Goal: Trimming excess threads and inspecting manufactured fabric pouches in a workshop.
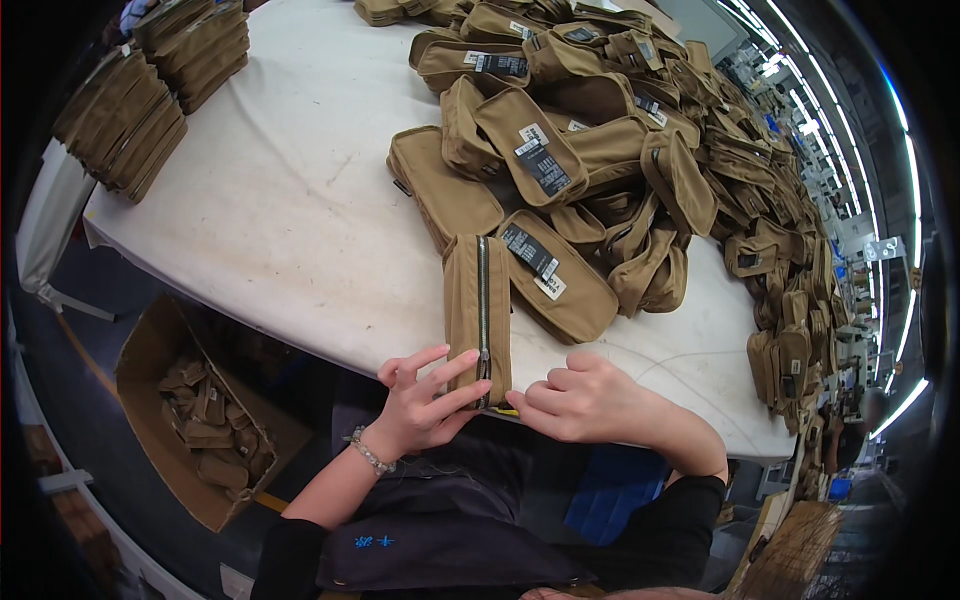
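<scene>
A tan fabric zip pouch (463,300) stands on its side at the table's near edge, its dark zipper facing up and closed along the visible length. My left hand (425,402) rests on the pouch's near end, fingers spread and touching it around the zipper pull (485,355). Curled closed, my right hand (578,400) is at the near right corner of the same pouch. What its fingertips pinch is hidden. A small yellow thing (506,411) shows between the hands, too little of it visible to name. Another tagged pouch (572,300) lies just right of mine.
A large heap of tan pouches (620,150) covers the far right of the white-covered table (270,200). Stacked pouches (125,125) stand at the far left. On the floor at left, a cardboard box (150,370) holds several tan pieces. Something blue (612,490) is below the table.
</scene>
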Demonstrator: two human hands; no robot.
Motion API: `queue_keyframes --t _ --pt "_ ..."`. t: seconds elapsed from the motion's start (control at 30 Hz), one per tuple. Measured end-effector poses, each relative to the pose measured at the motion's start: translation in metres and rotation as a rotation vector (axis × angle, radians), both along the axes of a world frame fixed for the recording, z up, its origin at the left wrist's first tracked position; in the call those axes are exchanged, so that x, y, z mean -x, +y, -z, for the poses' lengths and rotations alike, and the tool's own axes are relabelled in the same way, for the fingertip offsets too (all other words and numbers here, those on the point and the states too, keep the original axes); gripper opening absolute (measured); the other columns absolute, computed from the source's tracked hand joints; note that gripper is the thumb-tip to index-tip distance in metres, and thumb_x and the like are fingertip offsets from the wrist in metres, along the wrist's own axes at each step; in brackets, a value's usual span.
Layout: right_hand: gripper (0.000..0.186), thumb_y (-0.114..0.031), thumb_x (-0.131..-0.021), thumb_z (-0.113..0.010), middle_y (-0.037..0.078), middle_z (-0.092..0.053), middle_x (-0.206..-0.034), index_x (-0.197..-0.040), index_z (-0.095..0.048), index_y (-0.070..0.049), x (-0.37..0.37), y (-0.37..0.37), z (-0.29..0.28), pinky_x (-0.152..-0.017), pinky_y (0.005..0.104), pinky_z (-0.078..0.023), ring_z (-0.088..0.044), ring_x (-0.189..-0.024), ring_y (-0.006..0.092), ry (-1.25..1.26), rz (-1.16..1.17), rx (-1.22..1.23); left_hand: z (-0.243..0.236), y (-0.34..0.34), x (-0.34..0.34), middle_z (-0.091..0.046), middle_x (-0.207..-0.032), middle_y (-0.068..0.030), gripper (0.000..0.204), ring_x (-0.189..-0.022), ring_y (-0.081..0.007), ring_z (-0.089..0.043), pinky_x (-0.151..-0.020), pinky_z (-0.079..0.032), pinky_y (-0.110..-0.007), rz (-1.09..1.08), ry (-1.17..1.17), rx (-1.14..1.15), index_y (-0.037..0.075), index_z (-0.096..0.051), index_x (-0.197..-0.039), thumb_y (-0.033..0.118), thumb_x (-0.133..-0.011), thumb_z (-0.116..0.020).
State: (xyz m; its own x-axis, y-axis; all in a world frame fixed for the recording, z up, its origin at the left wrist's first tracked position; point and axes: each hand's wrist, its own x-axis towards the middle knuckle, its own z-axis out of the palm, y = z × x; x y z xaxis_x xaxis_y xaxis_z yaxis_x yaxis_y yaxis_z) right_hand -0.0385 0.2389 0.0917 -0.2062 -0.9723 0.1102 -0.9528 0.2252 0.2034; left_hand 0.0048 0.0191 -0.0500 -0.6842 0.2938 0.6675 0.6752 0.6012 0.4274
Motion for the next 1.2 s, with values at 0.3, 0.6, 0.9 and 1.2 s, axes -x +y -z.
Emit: queue_keyframes --t 0.3,0.6,0.9,1.2 --pt "0.006 -0.015 -0.074 -0.066 -0.005 -0.049 -0.064 -0.074 -0.060 -0.012 0.000 -0.001 0.001 -0.050 0.0246 -0.034 -0.050 -0.054 0.0077 0.007 0.007 -0.005 0.000 0.001 0.002 -0.058 -0.130 0.0038 0.049 -0.118 -0.0218 -0.046 -0.098 -0.023 -0.036 0.012 0.024 0.007 0.031 -0.070 -0.107 0.025 -0.059 -0.082" --pt "0.009 -0.015 -0.071 -0.065 -0.004 -0.050 -0.065 -0.078 -0.062 -0.011 -0.002 0.001 0.002 -0.050 0.0253 -0.036 -0.053 -0.055 0.0077 -0.052 -0.019 -0.021 0.000 0.002 0.001 -0.056 -0.133 0.0072 0.042 -0.121 -0.0178 -0.045 -0.094 -0.024 -0.035 -0.005 0.006 -0.001 0.032 -0.070 -0.107 0.027 -0.066 -0.078" --pt "0.014 -0.024 -0.077 -0.069 -0.004 -0.050 -0.065 -0.085 -0.064 -0.014 -0.012 0.015 0.005 -0.051 0.0272 -0.039 -0.054 -0.055 0.0104 -0.283 0.122 -0.013 -0.002 -0.011 0.008 -0.055 -0.134 0.0071 0.045 -0.121 -0.0176 -0.044 -0.095 -0.024 -0.035 0.101 -0.013 0.024 0.032 -0.066 -0.115 0.037 -0.072 -0.076" --pt "0.023 -0.026 -0.078 -0.077 -0.002 -0.065 -0.074 -0.092 -0.070 -0.010 -0.017 0.054 0.037 -0.055 0.0264 -0.043 -0.058 -0.059 0.0127 -0.971 0.410 0.446 -0.017 -0.032 0.022 -0.063 -0.122 0.0025 0.039 -0.110 -0.0200 -0.050 -0.094 -0.027 -0.036 0.103 0.147 0.103 0.023 -0.067 -0.113 0.047 -0.082 -0.064"
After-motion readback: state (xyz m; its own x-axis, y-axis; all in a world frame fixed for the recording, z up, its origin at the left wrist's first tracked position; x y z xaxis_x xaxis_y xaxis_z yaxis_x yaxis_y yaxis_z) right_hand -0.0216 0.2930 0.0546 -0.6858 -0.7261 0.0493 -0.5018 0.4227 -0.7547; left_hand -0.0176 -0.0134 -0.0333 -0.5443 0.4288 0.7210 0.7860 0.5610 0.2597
